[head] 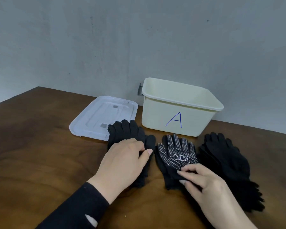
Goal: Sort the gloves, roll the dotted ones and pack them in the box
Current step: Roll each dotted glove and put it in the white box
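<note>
Far left, bare wooden table [31, 146] ran wide and dark under a grey wall [139, 38]. Next came the white lid [96, 116], lying flat on the wood, its near right corner tucked under black fingertips. Those belonged to the plain gloves [129, 129], a small stack with the fingers pointing away towards the wall. And there was the left hand [124, 164], dark sleeve [76, 207] behind it, laid on top of that stack, the fingers bent over the cloth and the thumb stretched out to the right; whether it gripped or only pressed, I could not tell.

Centre stage, the dotted glove [175, 151] lay flat, palm side up, white dots and a printed label showing, just in front of the cream box [157, 116]. The box stood open against the wall, a blue letter A on its near face. The right hand [205, 182] pinched the dotted glove's cuff end between thumb and fingertips.

Over on the right sat a bigger dark glove pile [226, 162], fingers fanned out, touching nothing but the table.
</note>
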`<state>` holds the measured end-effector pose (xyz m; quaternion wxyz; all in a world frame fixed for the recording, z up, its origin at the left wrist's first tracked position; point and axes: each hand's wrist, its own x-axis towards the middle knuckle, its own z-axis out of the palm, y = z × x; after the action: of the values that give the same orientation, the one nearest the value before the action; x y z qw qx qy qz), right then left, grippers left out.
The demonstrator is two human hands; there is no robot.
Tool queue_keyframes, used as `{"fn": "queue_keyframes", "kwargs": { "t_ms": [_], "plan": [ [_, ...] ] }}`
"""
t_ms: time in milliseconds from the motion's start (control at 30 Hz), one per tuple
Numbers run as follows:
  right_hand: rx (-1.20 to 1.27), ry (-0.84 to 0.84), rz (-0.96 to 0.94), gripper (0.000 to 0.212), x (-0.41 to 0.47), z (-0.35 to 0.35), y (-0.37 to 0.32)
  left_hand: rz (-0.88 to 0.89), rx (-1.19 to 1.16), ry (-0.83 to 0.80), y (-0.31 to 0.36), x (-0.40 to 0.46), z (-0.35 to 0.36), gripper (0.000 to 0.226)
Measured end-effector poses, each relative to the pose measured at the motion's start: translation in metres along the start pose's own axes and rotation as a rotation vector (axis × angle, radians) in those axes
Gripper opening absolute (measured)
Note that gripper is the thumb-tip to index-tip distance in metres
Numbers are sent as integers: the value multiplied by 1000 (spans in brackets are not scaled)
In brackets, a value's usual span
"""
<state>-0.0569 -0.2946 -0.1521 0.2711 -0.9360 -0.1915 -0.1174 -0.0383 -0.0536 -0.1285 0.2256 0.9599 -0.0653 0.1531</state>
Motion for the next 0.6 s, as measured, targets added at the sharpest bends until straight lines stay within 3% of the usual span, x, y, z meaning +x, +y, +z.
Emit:
{"fn": "queue_keyframes", "kwargs": {
  "t_ms": [267, 400, 533, 600],
  "plan": [
    [24, -98, -28, 23, -3, -4, 5, 35, 39, -4, 5, -3, -3, 30],
    [-26, -99, -75, 23, -3, -4, 2, 259, 129, 21, 14, -5, 1, 20],
    [-42, -151, -100, 22, -2, -4, 1, 419, 242, -93, 24, -9, 24, 42],
    [-59, -165, -103, 24, -3, -4, 3, 459, 277, -124, 27, -11, 35, 39]
  ]
}}
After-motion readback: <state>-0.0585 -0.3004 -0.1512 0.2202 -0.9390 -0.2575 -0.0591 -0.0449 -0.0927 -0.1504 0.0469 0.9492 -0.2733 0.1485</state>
